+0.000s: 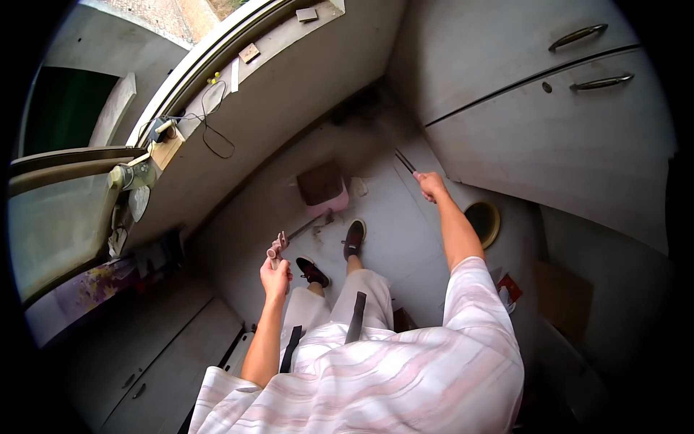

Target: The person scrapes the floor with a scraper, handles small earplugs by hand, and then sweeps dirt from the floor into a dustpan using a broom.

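My left hand (276, 278) is closed around the pinkish upper end of a long handle. The grey shaft (307, 226) leads down to a pink dustpan (333, 205) with a brown inside, low over the floor or on it. Out to the right, my right hand (432, 186) is closed on a thin dark stick (405, 161) that shows as two parallel lines. It points toward the far corner, where its end is lost in a dark blur, so I cannot tell what it carries. My shoes (354, 237) are just this side of the dustpan.
White cabinets (520, 123) with metal handles line the right side. At the left, a window sill (278, 40) holds small blocks and a black cable (210, 134). A round container (482, 223) stands by the right forearm, with cardboard (564, 298) behind it.
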